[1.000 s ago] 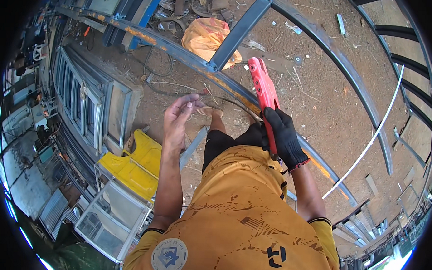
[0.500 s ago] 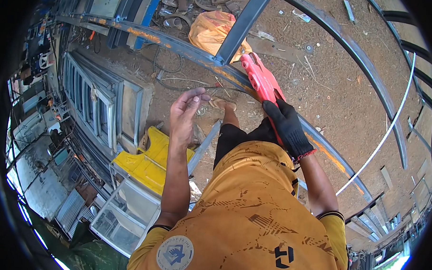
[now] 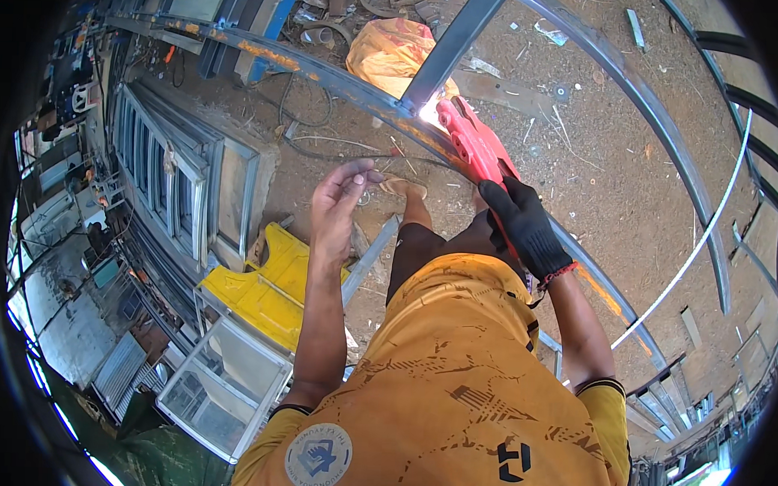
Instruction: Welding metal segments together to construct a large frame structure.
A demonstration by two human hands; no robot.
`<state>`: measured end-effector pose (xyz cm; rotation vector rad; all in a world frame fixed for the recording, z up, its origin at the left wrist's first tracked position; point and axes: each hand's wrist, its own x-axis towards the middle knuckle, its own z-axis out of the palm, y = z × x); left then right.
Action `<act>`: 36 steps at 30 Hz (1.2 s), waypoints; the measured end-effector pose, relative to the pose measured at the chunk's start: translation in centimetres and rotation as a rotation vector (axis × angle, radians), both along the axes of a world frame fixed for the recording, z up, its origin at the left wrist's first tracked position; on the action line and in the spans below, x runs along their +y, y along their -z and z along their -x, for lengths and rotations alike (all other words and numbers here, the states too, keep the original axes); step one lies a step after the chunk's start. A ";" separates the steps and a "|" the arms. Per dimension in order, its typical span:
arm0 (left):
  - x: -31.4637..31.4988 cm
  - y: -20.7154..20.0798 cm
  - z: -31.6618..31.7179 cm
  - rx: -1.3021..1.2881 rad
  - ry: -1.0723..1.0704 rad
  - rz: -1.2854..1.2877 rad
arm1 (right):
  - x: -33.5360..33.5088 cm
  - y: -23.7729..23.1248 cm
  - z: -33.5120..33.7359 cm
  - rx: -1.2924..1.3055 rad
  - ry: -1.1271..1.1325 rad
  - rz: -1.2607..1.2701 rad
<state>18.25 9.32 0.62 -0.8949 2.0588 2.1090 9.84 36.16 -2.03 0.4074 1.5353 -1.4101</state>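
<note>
My right hand, in a black glove, is closed around a red welding electrode holder. The holder's head points up and left to a joint where a dark square steel tube meets a curved steel rail. A bright white welding glow shows at that joint. Any electrode in the holder is lost in the glare. My bare left hand is raised left of the rail, fingers loosely bent, with nothing visible in it and touching nothing.
An orange plastic bag lies just behind the joint. Another curved steel tube arcs at the right, near a white rope. A yellow panel and a glass-sided cabinet stand at the left, below stacked metal frames.
A bright glow has appeared at the joint by the holder's head. My right hand and holder have shifted slightly down and right in view; my left hand has hardly moved.
</note>
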 end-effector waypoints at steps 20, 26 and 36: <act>0.7 -0.6 1.5 -0.016 -0.011 -0.023 | 3.8 0.9 0.3 0.146 0.042 0.081; 0.5 0.6 0.8 -0.034 0.051 0.022 | 7.8 -2.3 1.0 -0.077 0.534 0.470; 7.8 7.0 -0.9 -0.121 0.586 -0.187 | 2.3 -5.2 3.1 -0.017 0.905 1.480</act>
